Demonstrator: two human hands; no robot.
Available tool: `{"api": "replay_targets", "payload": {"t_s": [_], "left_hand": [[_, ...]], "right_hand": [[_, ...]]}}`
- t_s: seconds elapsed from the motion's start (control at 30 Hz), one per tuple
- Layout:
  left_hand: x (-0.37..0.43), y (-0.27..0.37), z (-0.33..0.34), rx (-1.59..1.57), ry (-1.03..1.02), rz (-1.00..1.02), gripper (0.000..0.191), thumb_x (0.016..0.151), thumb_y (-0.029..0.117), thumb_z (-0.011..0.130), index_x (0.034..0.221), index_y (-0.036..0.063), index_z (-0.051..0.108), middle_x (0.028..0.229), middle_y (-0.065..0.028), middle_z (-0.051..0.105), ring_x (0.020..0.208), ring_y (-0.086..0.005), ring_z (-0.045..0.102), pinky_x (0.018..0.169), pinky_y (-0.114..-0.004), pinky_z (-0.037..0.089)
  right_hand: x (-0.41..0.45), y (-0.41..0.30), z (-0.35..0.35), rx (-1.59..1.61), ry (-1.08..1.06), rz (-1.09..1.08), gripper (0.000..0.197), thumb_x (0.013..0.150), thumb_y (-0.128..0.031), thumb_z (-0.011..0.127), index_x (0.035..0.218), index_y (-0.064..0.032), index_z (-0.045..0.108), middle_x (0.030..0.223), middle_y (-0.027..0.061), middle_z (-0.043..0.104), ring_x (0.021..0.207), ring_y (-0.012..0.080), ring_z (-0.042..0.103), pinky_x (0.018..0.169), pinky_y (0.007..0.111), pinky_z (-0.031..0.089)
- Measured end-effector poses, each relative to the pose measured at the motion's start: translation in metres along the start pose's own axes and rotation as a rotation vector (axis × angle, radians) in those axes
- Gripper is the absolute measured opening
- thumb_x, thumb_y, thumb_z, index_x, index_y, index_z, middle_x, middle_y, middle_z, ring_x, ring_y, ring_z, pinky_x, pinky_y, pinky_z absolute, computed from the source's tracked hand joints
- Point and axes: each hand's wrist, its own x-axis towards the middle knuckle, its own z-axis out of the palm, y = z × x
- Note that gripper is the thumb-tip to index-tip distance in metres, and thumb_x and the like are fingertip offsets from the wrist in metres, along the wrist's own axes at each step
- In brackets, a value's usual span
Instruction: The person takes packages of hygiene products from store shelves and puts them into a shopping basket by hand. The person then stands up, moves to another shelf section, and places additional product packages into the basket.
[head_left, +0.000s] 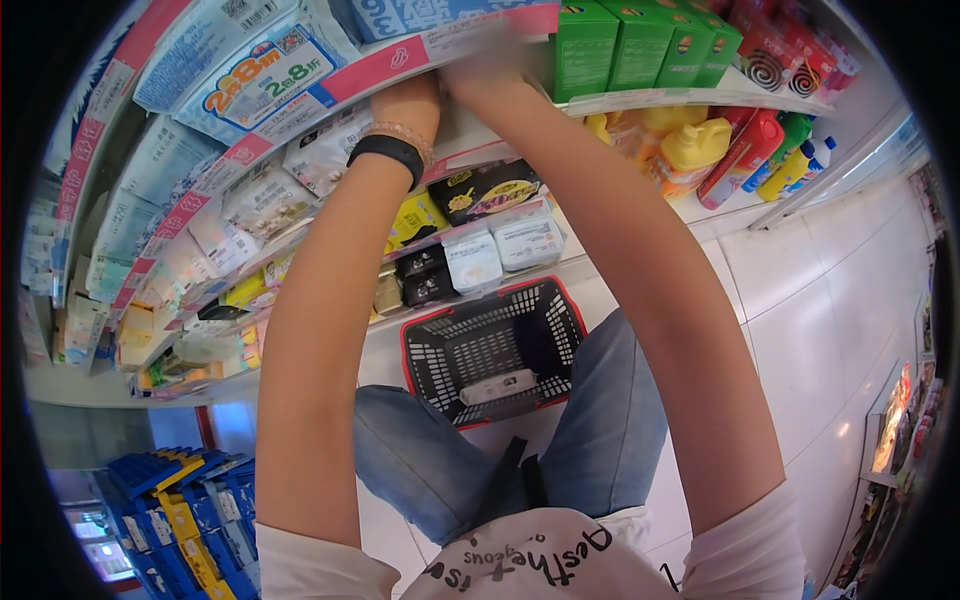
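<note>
Both arms reach up and forward to a store shelf. My left hand (409, 88) is mostly hidden under the pink-edged shelf strip (382, 73); a black band and a beaded bracelet circle its wrist. Beside it, my right hand (487, 66) is blurred in front of the strip's right end, and its fingers cannot be made out. Whether either hand holds anything does not show. White soft packs (330, 150) lie on the shelf left of my left wrist. Between my knees on the floor stands a black shopping basket (480, 341) with a red rim, holding one white pack (499, 387).
Green boxes (637, 52) stand on the shelf at the upper right, above yellow bottles (690, 150) and a red spray can (742, 161). Lower shelves hold black packs (487, 191) and pale packs (472, 262). Blue and yellow plastic crates (184, 517) are stacked at lower left.
</note>
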Motion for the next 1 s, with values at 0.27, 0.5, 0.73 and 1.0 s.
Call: {"api": "replay_targets", "payload": {"t_s": [0.27,0.5,0.73,1.0], "left_hand": [[0.014,-0.003,0.02,-0.237,-0.057,0.089,0.026,0.086,0.019,0.052,0.105,0.0048,0.062,0.109,-0.0211,0.062,0.103,-0.0374,0.058,0.086,-0.045,0.048],[0.035,-0.001,0.038,-0.59,0.127,-0.082,0.033,0.092,0.028,0.046,0.111,0.004,0.059,0.119,-0.0233,0.057,0.112,-0.0388,0.053,0.095,-0.045,0.041],[0.031,0.006,0.019,-0.582,-0.039,-0.141,0.036,0.094,0.029,0.042,0.119,0.0061,0.057,0.126,-0.0208,0.054,0.117,-0.0362,0.05,0.098,-0.042,0.039],[0.009,0.011,-0.034,-0.381,-0.032,0.223,0.039,0.082,0.008,0.051,0.12,0.0067,0.055,0.119,-0.0236,0.056,0.115,-0.0394,0.05,0.098,-0.045,0.039]], "right_hand": [[-0.039,0.012,-0.035,0.112,-0.486,0.121,0.027,0.078,-0.009,0.06,0.102,0.0006,0.065,0.106,0.0274,0.062,0.095,0.0368,0.065,0.076,0.041,0.056],[-0.018,0.021,0.002,0.177,-0.556,0.175,0.03,0.084,-0.014,0.055,0.111,-0.0064,0.065,0.118,0.0196,0.061,0.102,0.034,0.063,0.084,0.042,0.053],[-0.005,0.017,-0.018,0.224,-0.657,0.256,0.037,0.086,-0.02,0.054,0.121,-0.0086,0.06,0.133,0.0161,0.052,0.117,0.0308,0.055,0.094,0.042,0.047],[-0.112,0.015,-0.152,0.725,-0.126,0.039,0.019,0.084,-0.003,0.057,0.103,0.0009,0.06,0.09,0.0154,0.063,0.078,0.0289,0.064,0.07,0.035,0.051]]}}
